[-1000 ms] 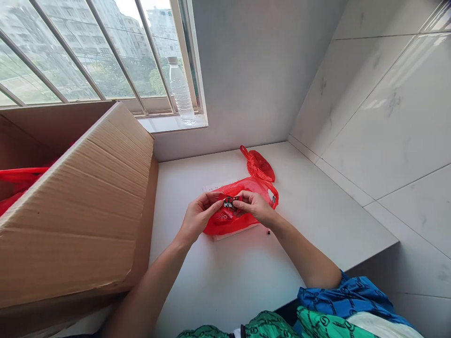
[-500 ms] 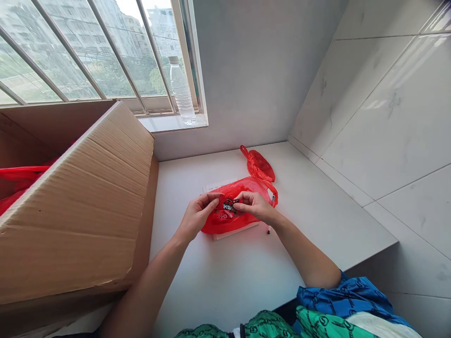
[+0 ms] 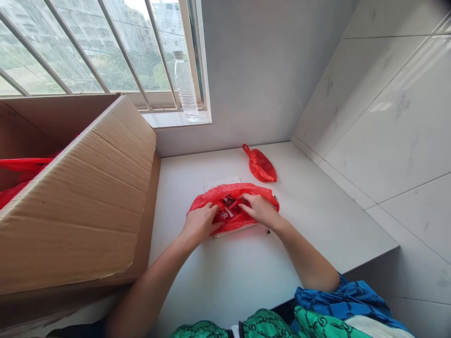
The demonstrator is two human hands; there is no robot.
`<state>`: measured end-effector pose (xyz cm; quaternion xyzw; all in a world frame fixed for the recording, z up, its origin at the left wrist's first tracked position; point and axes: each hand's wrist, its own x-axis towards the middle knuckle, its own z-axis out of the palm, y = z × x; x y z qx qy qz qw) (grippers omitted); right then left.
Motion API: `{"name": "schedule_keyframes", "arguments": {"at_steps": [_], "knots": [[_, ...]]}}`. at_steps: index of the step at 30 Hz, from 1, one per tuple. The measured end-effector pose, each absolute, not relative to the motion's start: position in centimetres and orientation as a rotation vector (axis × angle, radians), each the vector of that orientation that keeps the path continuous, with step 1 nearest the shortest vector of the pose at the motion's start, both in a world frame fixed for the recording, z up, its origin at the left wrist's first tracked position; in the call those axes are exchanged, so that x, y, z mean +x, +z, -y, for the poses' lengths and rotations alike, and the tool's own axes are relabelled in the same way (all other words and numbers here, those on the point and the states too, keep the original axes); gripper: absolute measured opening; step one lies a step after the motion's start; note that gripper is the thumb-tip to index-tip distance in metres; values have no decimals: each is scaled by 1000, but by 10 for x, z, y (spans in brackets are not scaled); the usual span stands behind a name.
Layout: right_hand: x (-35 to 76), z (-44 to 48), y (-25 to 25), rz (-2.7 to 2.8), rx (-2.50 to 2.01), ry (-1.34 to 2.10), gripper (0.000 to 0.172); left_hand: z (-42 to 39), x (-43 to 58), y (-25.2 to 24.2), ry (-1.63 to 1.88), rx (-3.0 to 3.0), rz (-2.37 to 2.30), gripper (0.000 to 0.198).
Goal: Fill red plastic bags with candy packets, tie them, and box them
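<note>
We are holding the red bag (image 3: 207, 199) open with our left hand (image 3: 200, 224); our right hand (image 3: 259, 210), at three o'clock, is pinching small packets (image 3: 227, 212) inside; filling looks unfinished.

The box (image 3: 77, 197) runs off the left edge, the bag (image 3: 232, 206) hides most of the white sheet (image 3: 223, 182) beneath, and the packet (image 3: 227, 212) print is too small to read.

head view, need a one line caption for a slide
Both hands, left and right, rest on a red bag on a white counter, beside a cardboard box.
</note>
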<state>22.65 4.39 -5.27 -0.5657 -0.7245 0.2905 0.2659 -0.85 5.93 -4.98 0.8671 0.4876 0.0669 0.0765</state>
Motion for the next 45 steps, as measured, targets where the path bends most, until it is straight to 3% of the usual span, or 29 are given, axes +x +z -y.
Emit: {"name": "schedule_keyframes", "arguments": {"at_steps": [8,13,24,34,43,45], "knots": [[229,-47,-60,1964,-1557,801,11,-56,1,-41,101,2501,-1539,35],[231,-41,-52,1973,-1630,809,13,-58,0,-43,82,2493,-1521,23],[239,-30,-41,2166,-1756,784,40,-57,-1,-34,182,2330,-1357,18],[243,-35,-52,2247,-1689,605,20,-63,-6,-28,359,2219,-1453,19],[229,-41,-50,2177,-1738,543,16,-63,-5,-35,215,2392,-1459,26],[221,-43,-54,2188,-1818,488,23,-63,-4,-36,140,2414,-1469,31]]}}
